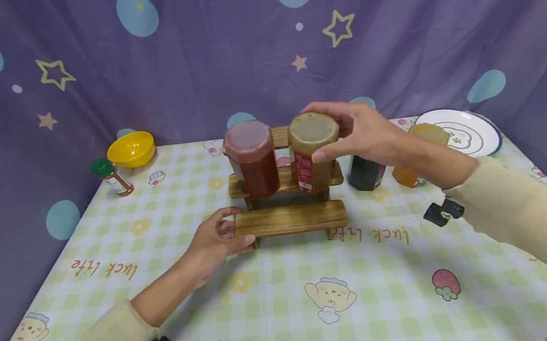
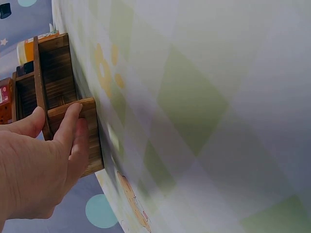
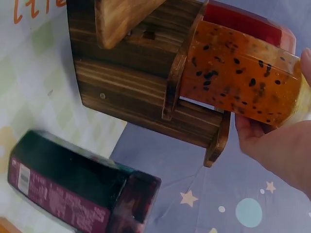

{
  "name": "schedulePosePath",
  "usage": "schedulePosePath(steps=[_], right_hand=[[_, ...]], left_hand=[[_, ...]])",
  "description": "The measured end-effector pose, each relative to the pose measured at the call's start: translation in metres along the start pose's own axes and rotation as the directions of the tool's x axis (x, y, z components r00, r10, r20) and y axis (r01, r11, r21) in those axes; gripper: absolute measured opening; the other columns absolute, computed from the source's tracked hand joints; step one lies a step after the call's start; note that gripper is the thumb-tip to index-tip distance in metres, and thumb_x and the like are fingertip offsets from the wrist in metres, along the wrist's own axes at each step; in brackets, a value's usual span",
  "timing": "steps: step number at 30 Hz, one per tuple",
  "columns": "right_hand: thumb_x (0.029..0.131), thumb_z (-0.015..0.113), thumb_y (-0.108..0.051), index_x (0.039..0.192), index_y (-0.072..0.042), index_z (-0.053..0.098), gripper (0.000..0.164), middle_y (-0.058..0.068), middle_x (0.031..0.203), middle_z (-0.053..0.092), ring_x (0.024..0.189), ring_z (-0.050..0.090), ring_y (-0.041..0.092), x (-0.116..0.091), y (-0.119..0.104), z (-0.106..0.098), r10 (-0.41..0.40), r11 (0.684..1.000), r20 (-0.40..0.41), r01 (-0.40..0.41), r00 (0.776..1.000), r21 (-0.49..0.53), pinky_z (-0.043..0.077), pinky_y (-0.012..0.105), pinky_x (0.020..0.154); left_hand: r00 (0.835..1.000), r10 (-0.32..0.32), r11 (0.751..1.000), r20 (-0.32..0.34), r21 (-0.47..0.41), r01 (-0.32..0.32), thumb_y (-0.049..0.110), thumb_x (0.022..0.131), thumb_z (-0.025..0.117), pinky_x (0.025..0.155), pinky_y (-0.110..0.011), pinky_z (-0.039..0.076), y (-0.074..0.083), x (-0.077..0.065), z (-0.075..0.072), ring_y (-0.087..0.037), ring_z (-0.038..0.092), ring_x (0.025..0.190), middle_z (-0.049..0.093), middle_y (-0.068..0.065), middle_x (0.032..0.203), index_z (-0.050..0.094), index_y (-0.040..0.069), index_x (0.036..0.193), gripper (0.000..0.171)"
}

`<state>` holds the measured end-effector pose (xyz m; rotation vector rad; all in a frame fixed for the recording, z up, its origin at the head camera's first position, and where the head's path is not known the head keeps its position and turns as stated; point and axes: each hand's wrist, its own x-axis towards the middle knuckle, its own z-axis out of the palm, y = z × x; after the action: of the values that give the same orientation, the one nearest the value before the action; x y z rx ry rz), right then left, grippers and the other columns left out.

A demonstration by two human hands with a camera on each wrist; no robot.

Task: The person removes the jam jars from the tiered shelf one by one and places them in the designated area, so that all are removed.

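Observation:
A wooden three-step rack (image 1: 291, 219) stands on the tablecloth in the head view. My left hand (image 1: 216, 244) grips the left end of its lowest step, with the thumb and fingers (image 2: 68, 133) on either side of the board in the left wrist view. My right hand (image 1: 365, 132) holds a jar of orange, black-seeded jam (image 3: 238, 73) near its lid, the base at the middle step. To its left on that same step stands a jar of red jam (image 1: 255, 167), upright and with no hand on it.
Right of the rack are a dark jar (image 1: 366, 174) and an orange jar (image 1: 408, 176), partly behind the right arm. A white plate (image 1: 489, 132) lies at the back right. Back left are a yellow bowl (image 1: 132, 151) and a green-capped shaker bottle (image 1: 115, 180). A purple curtain (image 1: 219, 47) hangs behind.

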<state>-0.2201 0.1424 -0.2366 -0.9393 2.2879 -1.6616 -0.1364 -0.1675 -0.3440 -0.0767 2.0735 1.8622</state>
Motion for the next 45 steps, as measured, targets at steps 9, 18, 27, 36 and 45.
schedulePosePath(steps=[9, 18, 27, 36, 45], right_hand=[[0.071, 0.087, -0.013, 0.133, -0.018, 0.057, 0.069, 0.007, 0.110, 0.067, 0.098, 0.062, 0.021, 0.001, -0.002, 0.000, 0.047, 0.997, -0.064, -0.051, 0.997, -0.060, 0.058, 0.027, 0.079], [0.068, 0.089, -0.013, 0.127, -0.018, 0.062, 0.064, 0.005, 0.111, 0.066, 0.100, 0.061, 0.021, -0.008, -0.009, 0.001, 0.075, 0.996, -0.108, -0.081, 0.991, -0.047, 0.059, 0.030, 0.082], [0.069, 0.087, -0.005, 0.130, -0.017, 0.060, 0.068, 0.008, 0.112, 0.065, 0.100, 0.062, 0.023, -0.035, -0.028, -0.006, 0.108, 0.993, -0.168, -0.115, 0.980, -0.032, 0.060, 0.029, 0.080], [0.070, 0.084, 0.003, 0.132, -0.012, 0.058, 0.068, 0.004, 0.112, 0.067, 0.102, 0.063, 0.019, -0.060, -0.028, -0.022, 0.144, 0.988, -0.206, -0.151, 0.968, -0.017, 0.059, 0.027, 0.081], [0.072, 0.084, 0.000, 0.132, -0.013, 0.057, 0.067, 0.004, 0.113, 0.066, 0.099, 0.064, 0.017, -0.092, -0.017, -0.032, 0.148, 0.977, -0.255, -0.181, 0.956, -0.112, 0.060, 0.024, 0.077]], left_hand=[[1.000, 0.004, 1.000, 0.006, 0.002, -0.004, -0.006, 0.085, 0.069, 0.090, -0.044, 0.058, 0.001, 0.000, 0.000, -0.021, 0.059, 0.085, 0.039, -0.009, 0.100, 0.038, 0.005, 0.141, 0.065], [1.000, 0.000, 1.000, 0.005, 0.003, 0.000, -0.006, 0.085, 0.069, 0.090, -0.043, 0.058, 0.001, 0.001, 0.001, -0.019, 0.051, 0.086, 0.034, -0.007, 0.100, 0.038, 0.005, 0.141, 0.065], [1.000, -0.021, 1.000, -0.001, 0.006, 0.021, -0.005, 0.085, 0.069, 0.091, -0.043, 0.057, 0.002, -0.001, 0.001, -0.026, 0.049, 0.107, 0.037, -0.015, 0.123, 0.037, 0.007, 0.142, 0.066], [1.000, -0.012, 1.000, 0.001, 0.012, 0.012, -0.005, 0.085, 0.069, 0.091, -0.043, 0.057, 0.002, -0.001, 0.000, -0.022, 0.052, 0.095, 0.037, -0.011, 0.111, 0.037, 0.006, 0.142, 0.066], [1.000, -0.008, 1.000, 0.005, 0.011, 0.008, -0.004, 0.085, 0.069, 0.091, -0.043, 0.057, 0.001, 0.000, 0.000, -0.025, 0.060, 0.092, 0.042, -0.014, 0.111, 0.037, 0.006, 0.141, 0.065]])
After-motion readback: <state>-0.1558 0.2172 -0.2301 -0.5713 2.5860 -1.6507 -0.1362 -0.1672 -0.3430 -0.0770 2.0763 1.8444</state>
